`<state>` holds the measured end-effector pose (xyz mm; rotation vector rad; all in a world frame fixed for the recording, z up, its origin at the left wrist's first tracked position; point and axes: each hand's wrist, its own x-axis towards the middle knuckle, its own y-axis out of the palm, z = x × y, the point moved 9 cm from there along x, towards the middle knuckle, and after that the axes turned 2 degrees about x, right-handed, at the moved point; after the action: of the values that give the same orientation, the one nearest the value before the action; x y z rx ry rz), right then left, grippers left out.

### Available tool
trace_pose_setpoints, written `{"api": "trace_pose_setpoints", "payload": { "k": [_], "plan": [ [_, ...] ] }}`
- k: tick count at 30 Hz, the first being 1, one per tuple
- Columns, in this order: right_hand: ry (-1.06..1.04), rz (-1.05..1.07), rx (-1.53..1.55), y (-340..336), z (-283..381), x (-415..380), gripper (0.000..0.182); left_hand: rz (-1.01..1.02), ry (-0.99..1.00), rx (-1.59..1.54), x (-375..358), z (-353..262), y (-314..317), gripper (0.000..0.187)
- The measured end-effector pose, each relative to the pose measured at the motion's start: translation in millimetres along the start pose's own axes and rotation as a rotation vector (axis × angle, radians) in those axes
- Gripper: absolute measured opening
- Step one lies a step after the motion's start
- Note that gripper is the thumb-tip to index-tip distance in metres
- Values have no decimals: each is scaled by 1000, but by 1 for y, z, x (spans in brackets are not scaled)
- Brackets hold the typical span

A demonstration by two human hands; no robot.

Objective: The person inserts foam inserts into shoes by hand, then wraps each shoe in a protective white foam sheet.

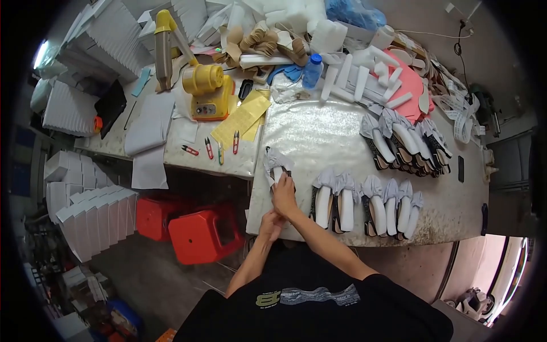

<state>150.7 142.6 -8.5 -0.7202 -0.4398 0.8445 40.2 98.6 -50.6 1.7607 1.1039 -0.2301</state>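
Note:
My right hand [284, 195] rests on a dark shoe [278, 165] with white padding and thin pale wrapping, near the left part of the table's front edge. Its fingers are bent around the padding. Just below, my left hand [272, 224] is close to the shoe's near end, partly covered by my right wrist; whether it grips anything is hidden. To the right stands a row of several similar shoes [323, 202] with white inserts and wrapping. Farther back at the right lies a larger group of wrapped shoes [401, 137].
A yellow machine [211, 94], snips [209, 148] and yellow paper [242, 117] lie at the left. A blue bottle [313, 71] stands behind. White foam strips [361, 82] sit on pink sheets [407, 85]. Red stools [199, 236] stand below left. A phone [461, 169] lies right.

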Motion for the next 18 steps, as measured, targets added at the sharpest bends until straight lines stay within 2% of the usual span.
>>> {"api": "trace_pose_setpoints", "payload": {
  "k": [4,8,9,11,13,14,18],
  "plan": [
    [6,19,115,-1,-3,-1,54,-100,24,103,4,-5,-7,22],
    [-300,-321,-82,-98,47,-35,48,-106,-33,226,17,-4,-3,22],
    [-285,-342,-103,-101,38,-38,48,-79,-50,236,21,-3,3,22],
    [219,-52,533,-68,-28,-42,44,-19,-30,158,21,-7,7,23],
    [706,234,1188,-17,-61,-67,39,40,-18,83,20,-13,11,23],
    [712,192,1191,-21,-68,-66,39,64,-43,99,19,-13,17,23],
    [816,398,1390,3,-62,-74,32,45,-89,148,12,-25,19,22]
  ]
}}
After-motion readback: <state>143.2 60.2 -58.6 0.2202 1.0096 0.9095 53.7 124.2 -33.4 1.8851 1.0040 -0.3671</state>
